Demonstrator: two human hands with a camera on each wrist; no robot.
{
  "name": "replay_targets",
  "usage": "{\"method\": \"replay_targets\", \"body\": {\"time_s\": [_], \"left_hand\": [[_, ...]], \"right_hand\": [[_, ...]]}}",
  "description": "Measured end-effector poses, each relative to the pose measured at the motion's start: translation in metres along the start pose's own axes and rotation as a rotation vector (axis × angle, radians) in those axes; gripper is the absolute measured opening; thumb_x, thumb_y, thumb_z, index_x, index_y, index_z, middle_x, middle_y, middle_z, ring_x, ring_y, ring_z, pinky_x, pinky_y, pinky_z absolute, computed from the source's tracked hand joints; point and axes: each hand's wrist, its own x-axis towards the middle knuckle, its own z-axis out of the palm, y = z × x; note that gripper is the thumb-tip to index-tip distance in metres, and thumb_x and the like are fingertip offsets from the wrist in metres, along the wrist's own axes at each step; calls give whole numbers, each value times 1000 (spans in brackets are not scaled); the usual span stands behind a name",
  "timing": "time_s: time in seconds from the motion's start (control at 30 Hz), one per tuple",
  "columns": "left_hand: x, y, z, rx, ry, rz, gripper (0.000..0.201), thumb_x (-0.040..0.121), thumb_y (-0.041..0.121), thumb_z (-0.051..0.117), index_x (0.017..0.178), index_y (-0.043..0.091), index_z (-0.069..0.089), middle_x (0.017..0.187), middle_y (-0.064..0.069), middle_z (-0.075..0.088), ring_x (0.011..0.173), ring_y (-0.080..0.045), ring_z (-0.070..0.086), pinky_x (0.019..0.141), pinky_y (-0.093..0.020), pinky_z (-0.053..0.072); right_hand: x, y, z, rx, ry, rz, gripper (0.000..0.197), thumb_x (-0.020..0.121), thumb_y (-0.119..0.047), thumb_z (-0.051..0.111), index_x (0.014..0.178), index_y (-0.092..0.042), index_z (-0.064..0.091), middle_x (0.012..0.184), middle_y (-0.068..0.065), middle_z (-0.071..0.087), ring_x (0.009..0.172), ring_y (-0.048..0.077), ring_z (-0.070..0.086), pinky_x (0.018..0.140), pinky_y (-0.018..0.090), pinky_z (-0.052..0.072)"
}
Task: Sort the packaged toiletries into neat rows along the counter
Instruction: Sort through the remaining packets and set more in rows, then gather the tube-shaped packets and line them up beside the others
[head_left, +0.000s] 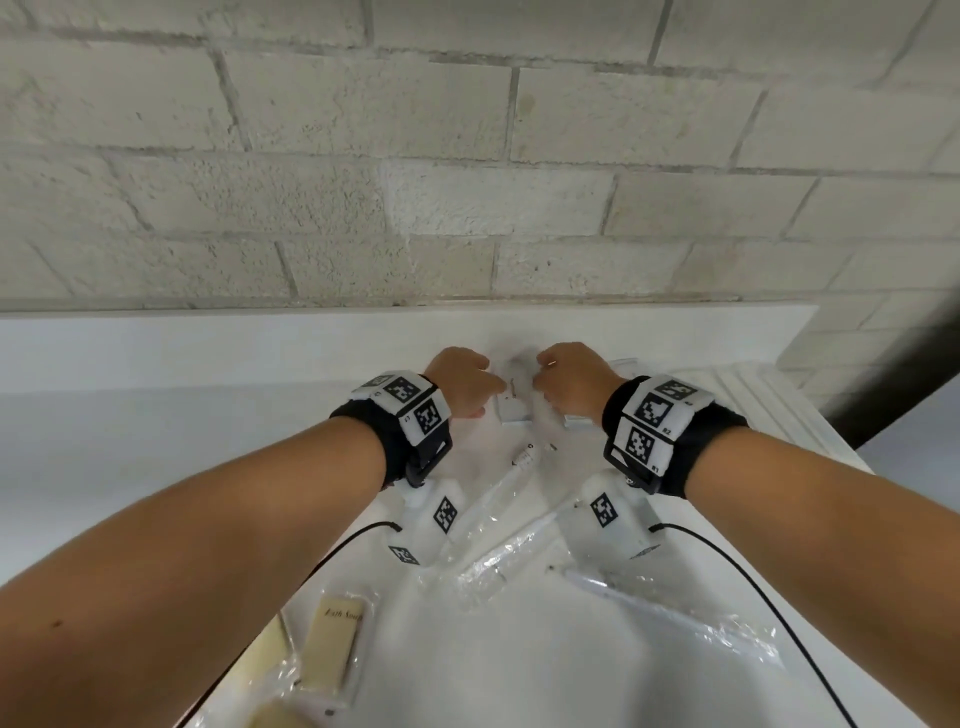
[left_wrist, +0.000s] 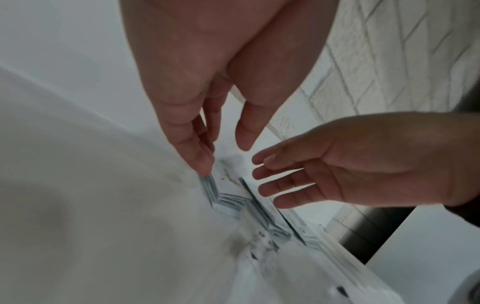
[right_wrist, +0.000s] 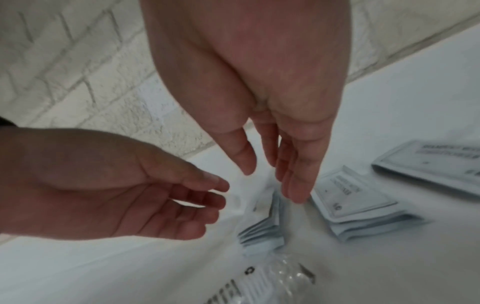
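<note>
**Q:** Head view: where does the task's thing lie?

**A:** The sachet stack (head_left: 513, 405) rests on the white surface (head_left: 156, 415), far from the viewer and close to the brick wall (head_left: 467, 156). It sits directly between the left hand (head_left: 462, 382) and the right hand (head_left: 569, 379). Its long axis appears to run near to far. A second stack (head_left: 582, 422) lies just right of it, partly under the right hand. Wrapped toothbrushes (head_left: 519, 548) and soap bars (head_left: 332, 644) lie nearer and look unsorted.

**Q:** Left wrist view: what is the left hand doing?

**A:** Its fingers (left_wrist: 202, 162) are straight, their tips touching the stack's left edge, and they hold nothing. The right hand enters from the right with its fingers extended and spread, just beside the stack's right edge. Whether it makes contact there cannot be told.

**Q:** Right wrist view: and the right hand?

**A:** Its fingers (right_wrist: 298, 191) are straight and point down into the gap between the sachet stack and the second stack. The left hand is relaxed and empty, just left of the stack. A third packet (right_wrist: 428, 162) lies further right, apart from the others.

**Q:** Which relation governs the coming move?

**A:** Probably that the stack lies between two flat, unclenched hands. Pressing inward across its short axis would square it up. The left hand, already touching, is the nearer.
</note>
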Motion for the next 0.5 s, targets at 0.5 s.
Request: {"method": "replay_targets", "body": {"time_s": [0.5], "left_hand": [[-143, -53, 44, 741, -102, 34, 55, 82, 41, 71, 118, 3, 54, 121, -12, 58, 109, -29, 58, 88, -34, 48]], "right_hand": [[-188, 45, 20, -347, -223, 231, 28, 76, -10, 66, 101, -4, 55, 99, 10, 61, 100, 28, 62, 69, 28, 53]]}}
